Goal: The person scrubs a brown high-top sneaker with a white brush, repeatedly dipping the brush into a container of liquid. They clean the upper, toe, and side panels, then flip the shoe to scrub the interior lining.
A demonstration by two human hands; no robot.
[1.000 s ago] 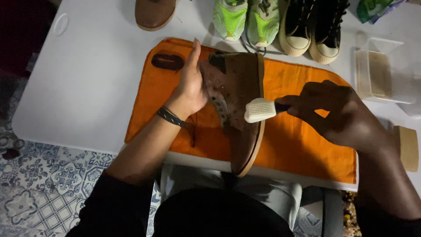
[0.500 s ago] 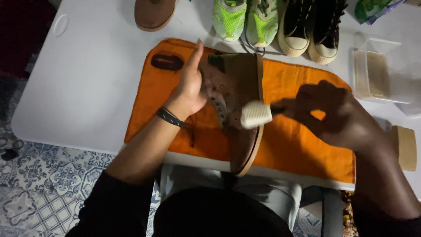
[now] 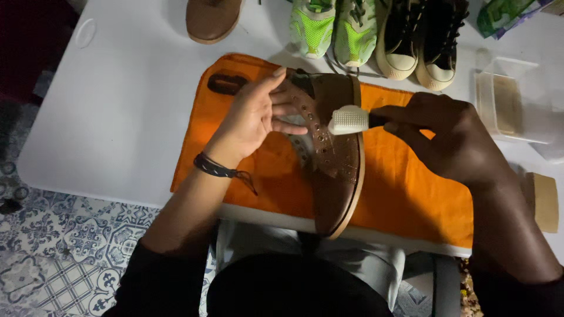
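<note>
While left hand steadies brown brogue boot on orange cloth — right hand grip closed on white brush, scrubbing upper.

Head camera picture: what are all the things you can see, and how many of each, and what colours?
brown shoe: 1, brown, on the cloth, held on its side
brush: 1, white head, against the shoe
cloth: 1, orange, on the table's near edge
table: 1, white
second brown shoe: 1, top edge
green sneakers: 2, bright green, top
black sneakers: 2, black with cream soles, top
clear box: 1, right
wristband: 1, dark, left wrist
left hand: steadies the brown shoe
right hand: grips the brush
</note>
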